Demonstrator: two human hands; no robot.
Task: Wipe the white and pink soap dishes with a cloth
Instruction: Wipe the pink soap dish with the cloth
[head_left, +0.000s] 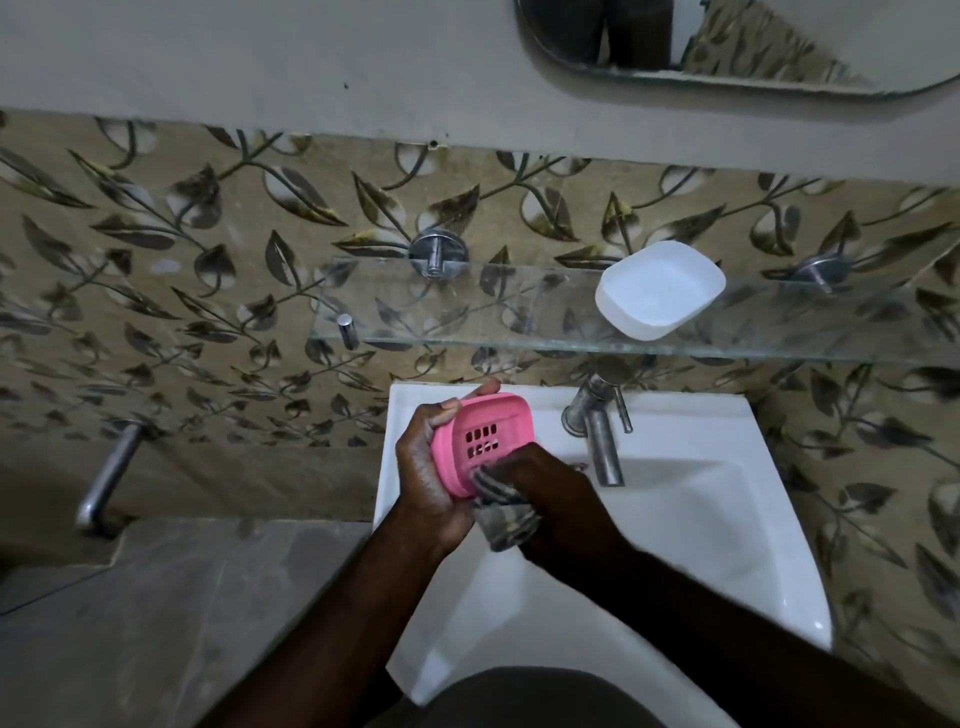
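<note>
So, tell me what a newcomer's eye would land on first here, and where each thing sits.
The pink plastic soap dish with slotted holes stands out first. The left hand grips it over the white ceramic basin, while the right hand presses a grey striped cloth against its lower end. Next comes the white rounded soap dish, sitting on the clear glass shelf above the metal tap.

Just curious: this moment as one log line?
left hand holds pink dish; right hand presses cloth into it; white dish on glass shelf
</note>
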